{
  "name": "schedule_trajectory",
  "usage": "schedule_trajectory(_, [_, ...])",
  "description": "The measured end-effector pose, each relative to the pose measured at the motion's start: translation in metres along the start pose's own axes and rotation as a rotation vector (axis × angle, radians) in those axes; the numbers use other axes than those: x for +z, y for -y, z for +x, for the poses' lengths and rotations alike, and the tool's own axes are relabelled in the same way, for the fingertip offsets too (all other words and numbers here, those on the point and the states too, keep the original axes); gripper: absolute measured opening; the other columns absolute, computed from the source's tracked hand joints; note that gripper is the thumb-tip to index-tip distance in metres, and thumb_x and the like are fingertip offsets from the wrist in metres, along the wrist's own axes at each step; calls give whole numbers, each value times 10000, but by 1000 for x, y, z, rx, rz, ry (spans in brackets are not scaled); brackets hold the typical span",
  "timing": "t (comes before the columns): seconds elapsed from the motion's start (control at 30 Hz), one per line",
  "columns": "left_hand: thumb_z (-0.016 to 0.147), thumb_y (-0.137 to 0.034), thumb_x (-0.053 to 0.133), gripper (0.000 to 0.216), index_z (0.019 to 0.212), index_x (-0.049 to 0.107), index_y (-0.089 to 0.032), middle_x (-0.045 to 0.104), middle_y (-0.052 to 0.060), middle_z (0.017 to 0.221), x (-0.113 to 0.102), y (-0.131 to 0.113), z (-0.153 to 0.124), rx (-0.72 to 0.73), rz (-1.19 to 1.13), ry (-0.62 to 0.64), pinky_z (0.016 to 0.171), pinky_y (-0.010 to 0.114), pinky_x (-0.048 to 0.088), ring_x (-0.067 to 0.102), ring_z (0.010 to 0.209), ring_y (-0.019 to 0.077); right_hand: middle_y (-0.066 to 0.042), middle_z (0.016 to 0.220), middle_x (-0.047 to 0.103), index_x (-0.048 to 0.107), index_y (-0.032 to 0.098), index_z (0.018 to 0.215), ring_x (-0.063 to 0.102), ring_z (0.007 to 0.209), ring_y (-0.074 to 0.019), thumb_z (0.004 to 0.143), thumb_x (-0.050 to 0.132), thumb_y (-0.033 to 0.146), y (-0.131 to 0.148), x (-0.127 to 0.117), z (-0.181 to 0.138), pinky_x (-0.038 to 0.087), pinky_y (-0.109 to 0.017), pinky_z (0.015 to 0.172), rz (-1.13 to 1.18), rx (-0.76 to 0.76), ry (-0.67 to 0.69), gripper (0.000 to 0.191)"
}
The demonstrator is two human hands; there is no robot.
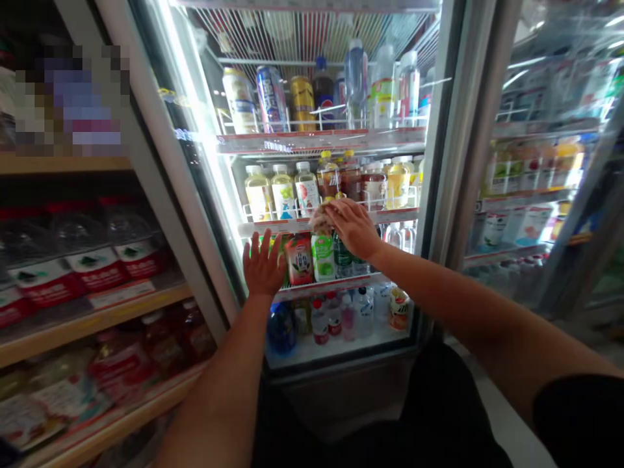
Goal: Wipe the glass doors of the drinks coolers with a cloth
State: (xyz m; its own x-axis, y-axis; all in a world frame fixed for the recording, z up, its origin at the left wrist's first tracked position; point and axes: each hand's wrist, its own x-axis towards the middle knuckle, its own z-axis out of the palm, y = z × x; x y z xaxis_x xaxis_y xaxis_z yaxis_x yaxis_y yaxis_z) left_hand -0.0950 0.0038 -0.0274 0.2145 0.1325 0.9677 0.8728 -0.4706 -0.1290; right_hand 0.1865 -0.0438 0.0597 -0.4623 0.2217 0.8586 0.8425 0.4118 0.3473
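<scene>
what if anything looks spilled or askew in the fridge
Nothing stands out: no spill or damage shows in the fridge, and the pale bottles stand upright. The cloth is under the right hand; blur hides finer flaws.

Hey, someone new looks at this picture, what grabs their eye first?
Probably the brightly lit drinks cooler in the centre, lined with bottles and cans. In front of it, near the middle, the right hand holds a crumpled cloth. The left hand is spread open, lower and to the left.

Short black sleeve (580, 416) (right arm (468, 312) bare below), black legwear (439, 396)
</scene>
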Motion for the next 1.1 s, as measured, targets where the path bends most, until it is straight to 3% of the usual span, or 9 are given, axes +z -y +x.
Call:
schedule_trajectory(0.13, [958, -295, 511, 581, 1524, 383, -311, 380, 44, 1592, 0, 0, 0, 3, -5, 8, 1263, 490, 160, 166, 1545, 239, -72, 1337, 633, 576, 210, 1387, 497, 1283, -240, 1005, 476, 222, 3, 0, -7, 421, -411, 1086, 25, -192, 62, 395])
schedule_trajectory(0.33, [955, -292, 513, 554, 1502, 425, -291, 384, 55, 1589, -1, -1, 1, 18, 28, -24, 1256, 480, 176, 176, 1543, 234, -38, 1439, 585, 527, 252, 1444, 473, 1327, -236, 1008, 459, 190, 3, -1, 5, 416, -409, 1090, 11, -118, 5, 446])
schedule_trajectory(0.5, [955, -285, 502, 544, 1495, 436, -294, 410, 52, 1576, -2, -1, 0, 2, -5, 0, 1259, 482, 169, 174, 1544, 233, -7, 1484, 554, 446, 282, 1508, 437, 1391, -227, 1000, 480, 194, 4, 2, -4, 357, -426, 1186, 71, -284, 117, 517])
schedule_trajectory(0.7, [959, -299, 485, 536, 1493, 439, -296, 390, 50, 1586, -2, -1, -1, -25, -22, 18, 1265, 504, 151, 162, 1544, 239, 26, 1514, 518, 423, 356, 1520, 423, 1412, -245, 1013, 459, 214, -1, -3, 6, 384, -449, 1176, 55, -76, 56, 528])
schedule_trajectory(0.9, [962, -291, 482, 537, 1497, 434, -289, 392, 47, 1583, -3, -2, -1, -5, 14, 19, 1265, 478, 162, 155, 1545, 223, 40, 1440, 595, 529, 329, 1449, 470, 1364, -234, 1004, 506, 243, -4, -5, 7, 395, -426, 1162, 76, -232, 112, 453])
schedule_trajectory(1.03, [965, -297, 479, 525, 1489, 447, -295, 392, 46, 1583, -2, -2, -1, -29, -1, 32, 1267, 491, 152, 173, 1542, 233, 8, 1420, 614, 587, 255, 1399, 490, 1340, -231, 1027, 447, 238, -4, -6, 12, 416, -411, 1120, 42, -125, -7, 397])
schedule_trajectory(1.1, [966, -299, 477, 520, 1485, 454, -296, 390, 48, 1584, -2, -2, -1, -37, -20, 39, 1271, 490, 140, 172, 1542, 232, 6, 1420, 614, 593, 254, 1391, 487, 1342, -233, 1024, 459, 242, -2, -6, 12, 413, -415, 1120, 46, -118, 10, 392])
